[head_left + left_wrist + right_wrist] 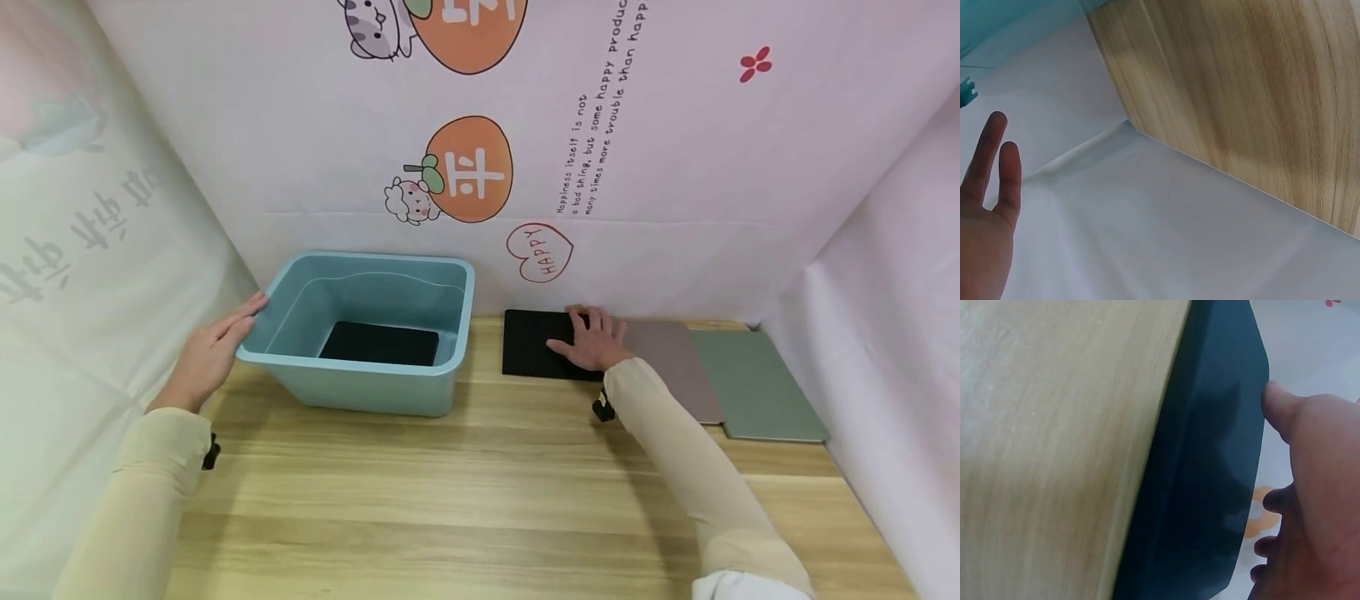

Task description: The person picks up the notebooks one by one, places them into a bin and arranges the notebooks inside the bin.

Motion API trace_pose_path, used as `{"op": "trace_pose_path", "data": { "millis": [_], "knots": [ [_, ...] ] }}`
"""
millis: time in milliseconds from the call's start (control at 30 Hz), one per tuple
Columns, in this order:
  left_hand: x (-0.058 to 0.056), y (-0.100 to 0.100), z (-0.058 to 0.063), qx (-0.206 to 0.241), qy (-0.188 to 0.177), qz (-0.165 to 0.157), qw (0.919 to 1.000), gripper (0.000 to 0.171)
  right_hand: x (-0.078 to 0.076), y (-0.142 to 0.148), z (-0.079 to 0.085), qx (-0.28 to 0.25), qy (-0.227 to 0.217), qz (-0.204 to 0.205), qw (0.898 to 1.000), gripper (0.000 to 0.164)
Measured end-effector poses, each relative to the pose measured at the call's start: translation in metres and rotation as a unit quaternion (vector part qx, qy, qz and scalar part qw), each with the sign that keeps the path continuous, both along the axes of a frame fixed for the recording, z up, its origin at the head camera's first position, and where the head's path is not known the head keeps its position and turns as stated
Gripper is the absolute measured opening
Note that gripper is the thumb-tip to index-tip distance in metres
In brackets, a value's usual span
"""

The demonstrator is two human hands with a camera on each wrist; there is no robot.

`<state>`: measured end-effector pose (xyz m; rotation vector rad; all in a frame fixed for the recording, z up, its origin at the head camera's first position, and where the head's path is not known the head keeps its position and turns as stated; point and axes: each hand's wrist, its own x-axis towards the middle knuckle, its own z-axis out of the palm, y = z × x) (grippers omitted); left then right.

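Observation:
A blue-green plastic bin [360,392] stands at the left of the table, with a flat black rectangular item [382,343] lying on its floor. My left hand [206,354] touches the bin's left rim, its fingers extended. In the left wrist view, two fingers of that left hand [991,187] show straight, and only a corner of the bin [1016,25] is visible. Over a flat black panel [532,343], my right hand [596,342] spreads its fingers. The right wrist view shows the thumb [1279,406] at the edge of the black panel [1204,462].
Right of the black panel lie a grey-brown panel [675,367] and a grey-green panel [757,387], side by side. Printed white cloth [660,258] rises behind the wooden table [450,500], with more white cloth at both sides.

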<state>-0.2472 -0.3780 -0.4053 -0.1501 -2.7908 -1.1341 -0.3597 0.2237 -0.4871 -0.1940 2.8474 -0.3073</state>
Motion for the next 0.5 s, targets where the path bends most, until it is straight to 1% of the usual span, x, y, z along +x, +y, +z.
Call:
{"op": "trace_pose_path", "data": {
  "millis": [167,333,500],
  "knots": [
    [-0.001,-0.001,-0.001,-0.003,-0.002,-0.001,1.0000,0.046,-0.002,-0.005,0.002,0.009,-0.009,0.003,1.000,0.090],
    [0.001,-0.001,0.000,-0.003,-0.011,-0.003,0.9999,0.047,-0.007,-0.005,-0.002,0.009,-0.031,-0.002,0.999,0.093],
    [0.002,0.000,0.002,0.002,-0.018,-0.005,0.9998,0.047,-0.011,-0.003,-0.005,0.010,-0.033,-0.001,0.999,0.094]
  ]
}}
